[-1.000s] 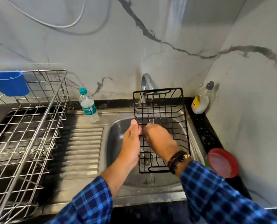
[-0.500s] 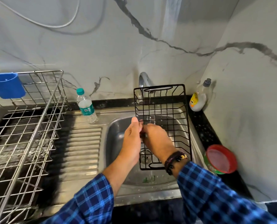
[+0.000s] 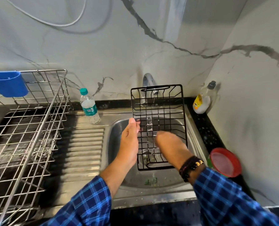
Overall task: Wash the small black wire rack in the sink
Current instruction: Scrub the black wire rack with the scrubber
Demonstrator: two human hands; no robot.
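So the black wire rack (image 3: 160, 121) is held up at a tilt over the sink (image 3: 114, 134), right under the running tap (image 3: 147, 78). Left hand (image 3: 129, 144) has its grip on the rack's left edge, thumb up. Right hand (image 3: 169, 145) sits on the wires mid-rack, but it's blurry, so can't tell what its grip's doing.

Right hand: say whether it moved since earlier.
Yes. Against the sink drain, the right hand slid rightward across the black wire rack, away from the left hand.
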